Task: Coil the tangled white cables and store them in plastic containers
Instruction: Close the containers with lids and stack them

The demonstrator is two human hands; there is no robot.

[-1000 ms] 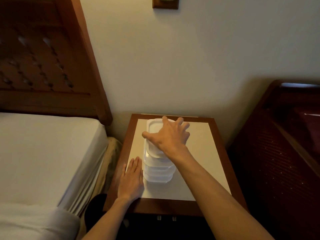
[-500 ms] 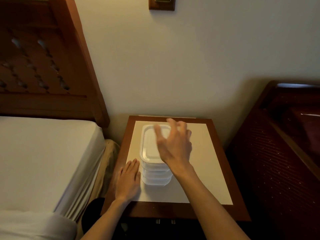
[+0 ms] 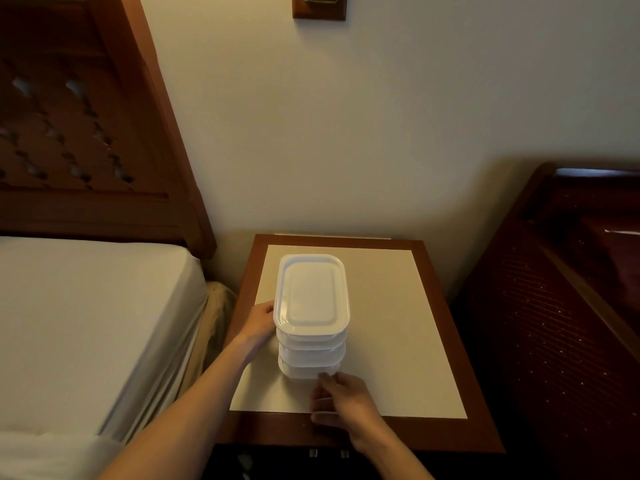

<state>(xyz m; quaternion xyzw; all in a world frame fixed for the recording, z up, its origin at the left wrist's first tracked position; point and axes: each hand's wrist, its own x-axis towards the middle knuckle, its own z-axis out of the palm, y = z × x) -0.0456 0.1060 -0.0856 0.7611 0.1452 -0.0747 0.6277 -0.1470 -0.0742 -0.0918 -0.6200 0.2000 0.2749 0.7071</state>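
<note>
Plastic containers (image 3: 310, 317), stacked lidded mid-worktop (image 3: 398, 323) with long axis running 12 to 6 o'clock, have the left hand (image 3: 258, 323) pressing their 9 o'clock side, grip unclear, and the right hand (image 3: 341, 401) at 6 o'clock, fingers curled touching the bottom one.

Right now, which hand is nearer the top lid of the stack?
Left. The left hand rests against the stack's left side, just below the top lid. The right hand sits low at the stack's base, on the near side.
</note>
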